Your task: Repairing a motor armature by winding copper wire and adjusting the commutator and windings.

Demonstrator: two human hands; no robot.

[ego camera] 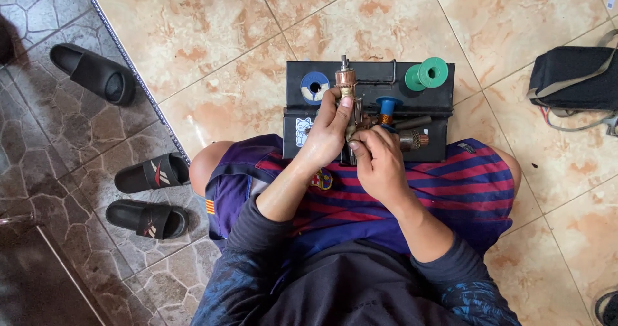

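I sit on a tiled floor with a black metal box (370,81) in front of my knees. My left hand (327,133) grips a motor armature (346,80) with a copper-coloured end, held upright over the box. My right hand (378,162) is closed beside it, fingers pinching at the lower part of the armature; what lies between the fingertips is hidden. On the box rest a blue wire spool (315,86), a green spool (427,74) and a smaller blue spool (388,104). A second armature-like part (414,139) lies by my right hand.
Three black sandals lie at the left: one (95,73) up high, two (149,174) (148,218) near my left knee on dark stone paving. A metal strip (132,68) divides paving from beige tiles. A black bag (575,78) with straps sits at right.
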